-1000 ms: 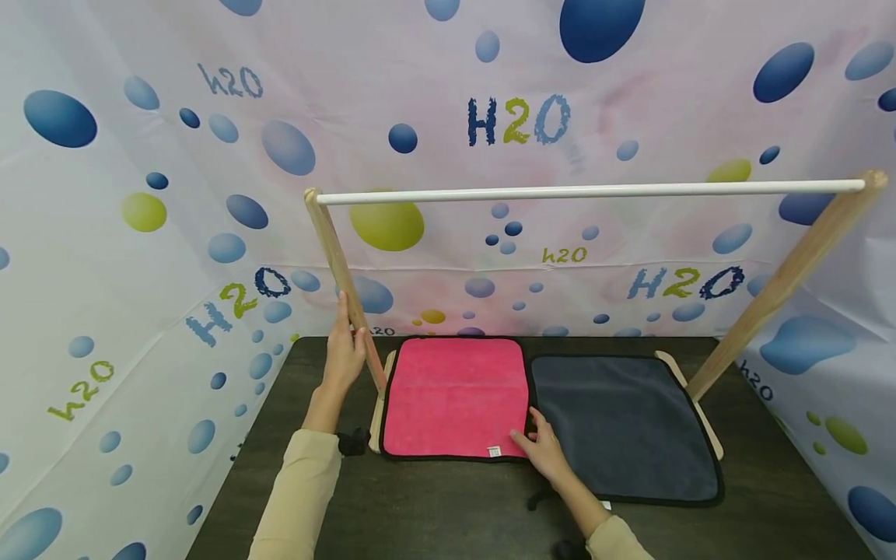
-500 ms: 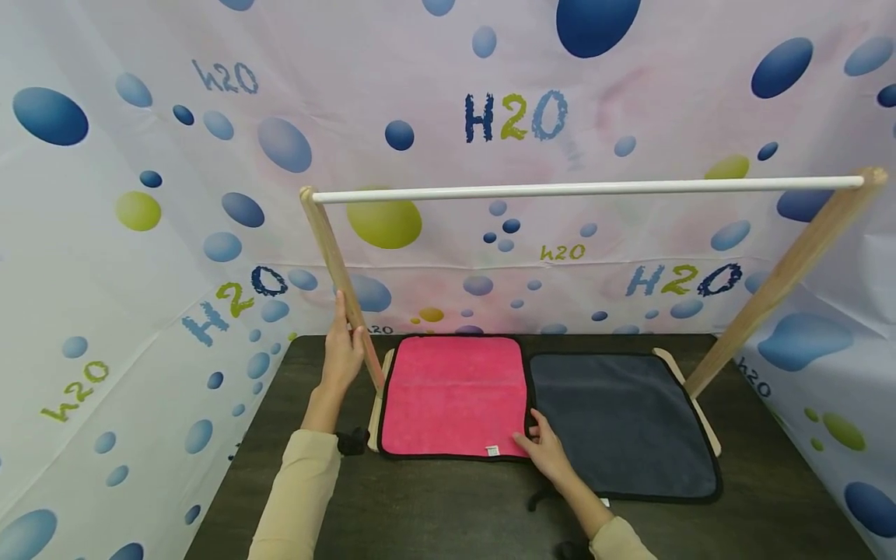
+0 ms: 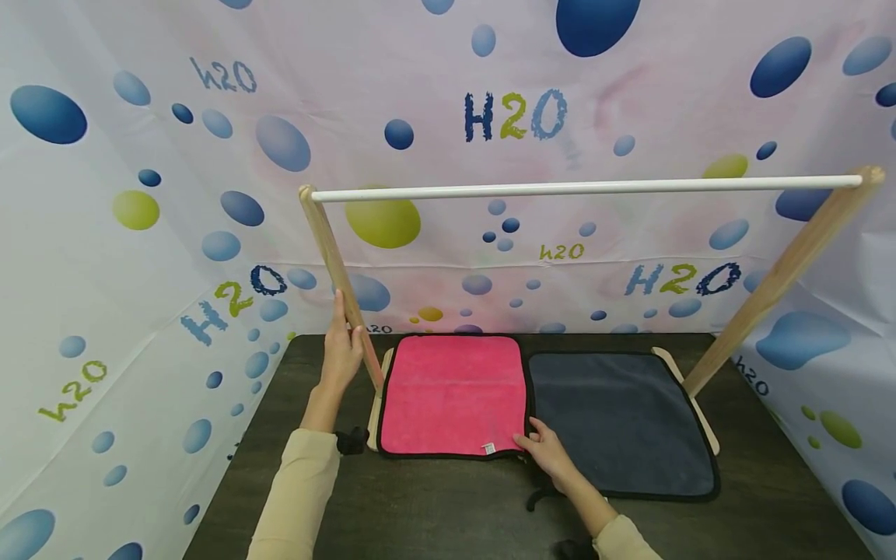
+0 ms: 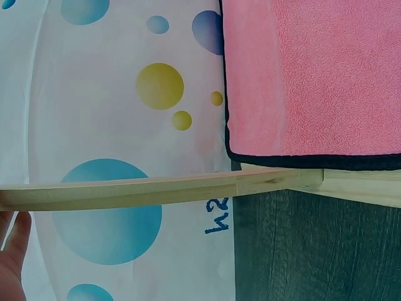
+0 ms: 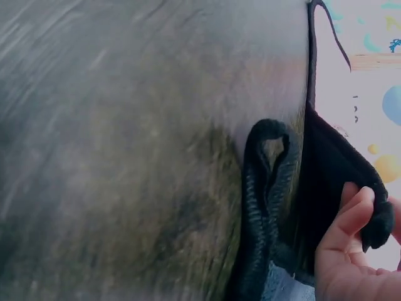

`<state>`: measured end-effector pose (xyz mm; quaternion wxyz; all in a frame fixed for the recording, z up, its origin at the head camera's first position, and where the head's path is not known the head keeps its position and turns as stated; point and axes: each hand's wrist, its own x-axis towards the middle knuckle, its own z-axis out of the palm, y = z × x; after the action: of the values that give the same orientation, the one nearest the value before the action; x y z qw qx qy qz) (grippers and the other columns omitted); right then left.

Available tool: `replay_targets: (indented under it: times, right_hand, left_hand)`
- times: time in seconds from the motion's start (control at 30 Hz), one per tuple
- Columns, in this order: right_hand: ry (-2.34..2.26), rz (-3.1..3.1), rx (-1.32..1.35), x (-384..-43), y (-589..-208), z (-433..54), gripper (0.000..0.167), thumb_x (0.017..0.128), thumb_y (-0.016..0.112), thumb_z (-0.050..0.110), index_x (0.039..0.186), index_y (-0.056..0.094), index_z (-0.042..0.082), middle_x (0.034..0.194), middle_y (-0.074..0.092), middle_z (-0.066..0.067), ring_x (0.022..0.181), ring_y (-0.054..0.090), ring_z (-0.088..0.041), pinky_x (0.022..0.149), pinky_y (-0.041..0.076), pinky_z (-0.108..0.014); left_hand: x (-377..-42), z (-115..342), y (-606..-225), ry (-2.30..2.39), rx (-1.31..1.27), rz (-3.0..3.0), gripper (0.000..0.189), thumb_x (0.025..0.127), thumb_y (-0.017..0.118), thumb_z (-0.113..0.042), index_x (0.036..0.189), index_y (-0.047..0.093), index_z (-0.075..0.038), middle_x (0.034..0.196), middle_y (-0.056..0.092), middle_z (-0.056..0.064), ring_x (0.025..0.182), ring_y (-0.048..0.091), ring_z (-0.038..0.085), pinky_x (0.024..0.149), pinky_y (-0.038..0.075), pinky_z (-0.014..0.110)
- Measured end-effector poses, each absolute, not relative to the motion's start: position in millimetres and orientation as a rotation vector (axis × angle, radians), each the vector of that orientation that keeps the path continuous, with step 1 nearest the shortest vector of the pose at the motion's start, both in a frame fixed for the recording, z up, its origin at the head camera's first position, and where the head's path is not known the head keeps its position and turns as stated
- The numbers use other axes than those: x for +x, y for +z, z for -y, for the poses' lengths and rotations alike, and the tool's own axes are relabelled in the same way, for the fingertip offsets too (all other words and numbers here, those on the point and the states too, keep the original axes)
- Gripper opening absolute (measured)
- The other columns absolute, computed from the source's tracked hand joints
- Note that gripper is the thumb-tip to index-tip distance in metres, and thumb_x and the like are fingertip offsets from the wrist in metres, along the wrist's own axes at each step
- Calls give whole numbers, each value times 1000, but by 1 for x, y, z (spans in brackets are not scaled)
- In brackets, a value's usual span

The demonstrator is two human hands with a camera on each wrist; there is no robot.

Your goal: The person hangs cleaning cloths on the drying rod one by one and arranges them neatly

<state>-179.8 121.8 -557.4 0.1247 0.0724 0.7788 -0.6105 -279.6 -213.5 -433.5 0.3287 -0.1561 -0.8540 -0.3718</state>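
A pink cloth (image 3: 455, 393) with black edging and a small white label lies on the dark table, at the left within a wooden rack. My right hand (image 3: 546, 451) pinches its near right corner, which is lifted; the black edge sits between thumb and fingers (image 5: 354, 216) in the right wrist view. My left hand (image 3: 341, 350) touches the rack's left wooden post (image 3: 334, 264), its fingers fairly straight along the side. In the left wrist view, only part of the left hand (image 4: 14, 257) shows beside the post (image 4: 156, 188). Some right fingers are hidden.
A dark grey cloth (image 3: 619, 424) with black edging lies flat to the right. Above both cloths runs the rack's white bar (image 3: 588, 188), joined to a right post (image 3: 777, 288). A bubble-printed sheet (image 3: 448, 295) hangs behind the table (image 3: 420, 513).
The fingers of my right hand have closed on the pink cloth's near right corner and raised it slightly. My left hand stays at the post.
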Motion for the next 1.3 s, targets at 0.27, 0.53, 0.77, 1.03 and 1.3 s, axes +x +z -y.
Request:
replay_targets:
  times: [0.27, 0.53, 0.77, 1.03, 1.3]
  right_hand:
    - [-1852, -2181, 245, -188, -559, -117, 54, 92, 52, 12, 130, 30, -19, 105, 61, -25, 88, 61, -21, 79, 49, -39]
    - [-1940, -2121, 372, -199, -562, -115, 32, 94, 49, 15, 114, 48, -9, 90, 65, -15, 78, 61, -18, 70, 49, -34]
    - [-1927, -2204, 338, -205, -564, -114, 48, 95, 47, 16, 128, 35, -16, 110, 56, -29, 94, 60, -28, 82, 49, -39]
    - [-1964, -2196, 302, -208, -565, -113, 44, 94, 49, 11, 129, 37, -12, 106, 61, -26, 81, 63, -16, 69, 52, -30]
    - [-2008, -2062, 177, -209, -551, -115, 57, 93, 49, 8, 140, 21, -8, 114, 57, -27, 87, 64, -20, 75, 52, -34]
  left_hand:
    - [-279, 213, -432, -994, -396, 2251, 73, 90, 47, 8, 147, 5, -8, 136, 28, 36, 111, 45, 49, 77, 47, 56]
    - [-280, 212, -431, -1003, -401, 2249, 72, 90, 46, 8, 147, 5, -9, 132, 33, 37, 106, 49, 49, 75, 48, 55]
    - [-278, 213, -432, -989, -411, 2238, 78, 89, 47, 10, 148, 3, -15, 130, 34, 37, 105, 49, 49, 74, 48, 55]
    - [-279, 212, -432, -961, -410, 2233, 79, 89, 48, 9, 148, 3, -18, 125, 37, 38, 105, 48, 49, 74, 48, 55]
    - [-279, 213, -432, -976, -399, 2243, 75, 90, 47, 8, 148, 4, -11, 133, 32, 36, 108, 47, 49, 75, 48, 55]
